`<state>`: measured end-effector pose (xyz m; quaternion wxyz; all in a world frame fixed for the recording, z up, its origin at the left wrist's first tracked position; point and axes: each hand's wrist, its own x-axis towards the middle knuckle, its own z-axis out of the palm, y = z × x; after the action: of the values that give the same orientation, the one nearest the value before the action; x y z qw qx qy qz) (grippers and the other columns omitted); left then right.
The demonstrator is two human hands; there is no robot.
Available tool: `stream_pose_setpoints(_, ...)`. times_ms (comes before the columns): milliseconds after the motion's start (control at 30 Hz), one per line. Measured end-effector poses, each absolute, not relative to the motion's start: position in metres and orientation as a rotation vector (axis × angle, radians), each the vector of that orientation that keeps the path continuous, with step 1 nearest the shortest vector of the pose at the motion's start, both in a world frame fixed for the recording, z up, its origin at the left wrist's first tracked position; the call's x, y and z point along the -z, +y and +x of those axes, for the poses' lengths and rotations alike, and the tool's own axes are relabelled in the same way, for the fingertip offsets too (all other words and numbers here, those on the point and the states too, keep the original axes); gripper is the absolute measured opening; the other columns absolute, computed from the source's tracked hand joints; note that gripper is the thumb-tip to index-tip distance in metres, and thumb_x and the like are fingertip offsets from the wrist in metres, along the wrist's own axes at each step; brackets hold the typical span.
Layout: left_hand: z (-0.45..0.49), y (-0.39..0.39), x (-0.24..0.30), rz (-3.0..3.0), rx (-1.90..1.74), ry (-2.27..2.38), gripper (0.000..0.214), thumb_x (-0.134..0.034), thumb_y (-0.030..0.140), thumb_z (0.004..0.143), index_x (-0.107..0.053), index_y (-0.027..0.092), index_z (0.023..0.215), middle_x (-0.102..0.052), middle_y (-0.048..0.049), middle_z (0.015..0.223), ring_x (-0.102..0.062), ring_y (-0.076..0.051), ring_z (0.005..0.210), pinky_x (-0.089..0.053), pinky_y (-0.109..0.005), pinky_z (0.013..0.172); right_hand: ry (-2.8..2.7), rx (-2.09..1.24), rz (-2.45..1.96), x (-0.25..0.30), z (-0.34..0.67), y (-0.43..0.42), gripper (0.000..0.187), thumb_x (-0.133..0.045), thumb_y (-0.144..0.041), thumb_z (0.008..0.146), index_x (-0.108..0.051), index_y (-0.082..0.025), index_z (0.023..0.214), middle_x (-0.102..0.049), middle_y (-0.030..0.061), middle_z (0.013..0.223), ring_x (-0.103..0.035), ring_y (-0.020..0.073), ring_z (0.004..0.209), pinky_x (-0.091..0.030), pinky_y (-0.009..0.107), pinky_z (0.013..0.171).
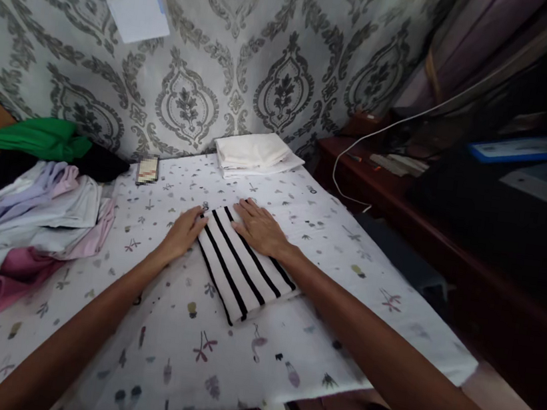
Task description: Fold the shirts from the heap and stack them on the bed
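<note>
A folded white cloth with black stripes (240,261) lies flat on the patterned bedsheet (154,344). At its far left corner rests my left hand (184,232), fingers stretched forward and thumb touching the cloth's edge. My right hand (261,227) presses flat on the far right part of the cloth, palm down with fingers extended. Neither hand grips the cloth. Beyond it, near the wall, sits a stack of folded white cloths (253,152).
A loose heap of clothes (47,202) in white, lilac and pink spreads at the left, with a green garment (35,136) on top. A small card-like item (148,169) lies near the wall. To the right stands a dark red table (403,215) with a white cable (389,126).
</note>
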<state>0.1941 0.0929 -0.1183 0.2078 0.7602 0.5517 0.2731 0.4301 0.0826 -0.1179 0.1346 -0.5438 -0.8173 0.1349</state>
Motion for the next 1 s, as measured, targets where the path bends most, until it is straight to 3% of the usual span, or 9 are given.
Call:
stream_pose_setpoints(100, 0.187, 0.102, 0.109, 2.09, -0.789, 1.577, 0.015, -0.056, 0.034, 0.082, -0.062, 0.021, 0.086, -0.065, -0.0065, 0.095, -0.059, -0.024, 0.091, -0.046, -0.037, 0.089, -2.376, -0.39, -1.585, 0.116, 0.43, 0.082, 0.066, -0.029, -0.05, 0.103, -0.031, -0.013, 0.158, -0.024, 0.0116, 0.166, -0.014, 0.0272, 0.154, -0.017, 0.047, 0.124)
stream_pose_setpoints(167, 0.189, 0.104, 0.105, 2.097, -0.815, 1.531, 0.01, -0.059, 0.031, 0.077, -0.058, 0.021, 0.077, -0.061, -0.0025, 0.084, -0.055, -0.022, 0.085, -0.045, -0.034, 0.084, -2.379, -0.379, -1.578, 0.117, 0.43, 0.082, 0.065, -0.028, -0.05, 0.103, -0.032, -0.014, 0.157, -0.024, 0.0114, 0.166, -0.015, 0.0275, 0.154, -0.019, 0.048, 0.123)
stream_pose_setpoints(267, 0.193, 0.105, 0.1, 2.041, -0.902, 1.323, 0.014, -0.057, 0.035, 0.08, -0.052, 0.022, 0.079, -0.057, 0.0007, 0.078, -0.053, -0.019, 0.081, -0.042, -0.028, 0.076, -2.377, -0.367, -1.565, 0.12, 0.43, 0.084, 0.065, -0.027, -0.051, 0.103, -0.032, -0.016, 0.157, -0.024, 0.0105, 0.166, -0.015, 0.0274, 0.154, -0.02, 0.05, 0.123)
stream_pose_setpoints(400, 0.192, 0.111, 0.098, 2.105, -0.745, 1.303, 0.017, -0.051, 0.039, 0.089, -0.051, 0.024, 0.084, -0.045, 0.0044, 0.063, -0.044, -0.017, 0.063, -0.035, -0.027, 0.065, -2.365, -0.368, -1.572, 0.123, 0.431, 0.086, 0.066, -0.028, -0.053, 0.103, -0.032, -0.017, 0.157, -0.024, 0.0101, 0.166, -0.014, 0.0274, 0.154, -0.019, 0.05, 0.123)
stream_pose_setpoints(500, 0.191, 0.109, 0.096, 2.382, -0.609, 1.479, 0.016, -0.049, 0.036, 0.093, -0.057, 0.023, 0.09, -0.051, -0.0003, 0.069, -0.048, -0.022, 0.075, -0.038, -0.032, 0.075, -2.366, -0.383, -1.575, 0.123, 0.431, 0.086, 0.066, -0.027, -0.053, 0.103, -0.032, -0.017, 0.158, -0.023, 0.0096, 0.166, -0.013, 0.0274, 0.155, -0.018, 0.049, 0.123)
stream_pose_setpoints(633, 0.201, 0.068, 0.086, 2.572, -0.703, 1.602, 0.028, -0.043, 0.038, 0.097, -0.06, 0.023, 0.113, -0.06, -0.0096, 0.097, -0.05, -0.029, 0.097, -0.04, -0.042, 0.089, -2.378, -0.385, -1.597, 0.119, 0.429, 0.083, 0.066, -0.028, -0.051, 0.103, -0.03, -0.015, 0.158, -0.022, 0.0102, 0.167, -0.012, 0.0276, 0.155, -0.017, 0.048, 0.123)
stream_pose_setpoints(733, 0.213, 0.01, 0.076, 2.675, -0.673, 1.273, 0.031, -0.036, 0.039, 0.1, -0.062, 0.023, 0.105, -0.062, -0.0096, 0.094, -0.053, -0.026, 0.091, -0.042, -0.04, 0.086, -2.385, -0.395, -1.621, 0.117, 0.428, 0.082, 0.066, -0.03, -0.049, 0.103, -0.03, -0.013, 0.158, -0.021, 0.011, 0.167, -0.011, 0.0275, 0.155, -0.016, 0.047, 0.124)
stream_pose_setpoints(833, 0.226, -0.044, 0.074, 2.799, -0.437, 1.015, 0.024, -0.047, 0.041, 0.098, -0.064, 0.024, 0.098, -0.064, -0.009, 0.09, -0.056, -0.025, 0.086, -0.043, -0.04, 0.078, -2.387, -0.387, -1.607, 0.117, 0.429, 0.081, 0.065, -0.029, -0.048, 0.103, -0.03, -0.013, 0.158, -0.021, 0.0104, 0.167, -0.012, 0.0267, 0.155, -0.016, 0.046, 0.124)
stream_pose_setpoints(1000, 0.236, -0.082, 0.096, 2.848, -0.304, 1.154, 0.017, -0.046, 0.013, 0.091, -0.06, 0.023, 0.089, -0.064, -0.0093, 0.086, -0.057, -0.026, 0.084, -0.046, -0.041, 0.075, -2.39, -0.404, -1.589, 0.118, 0.429, 0.082, 0.067, -0.025, -0.052, 0.103, -0.028, -0.015, 0.159, -0.019, 0.0095, 0.168, -0.011, 0.0273, 0.155, -0.016, 0.048, 0.123)
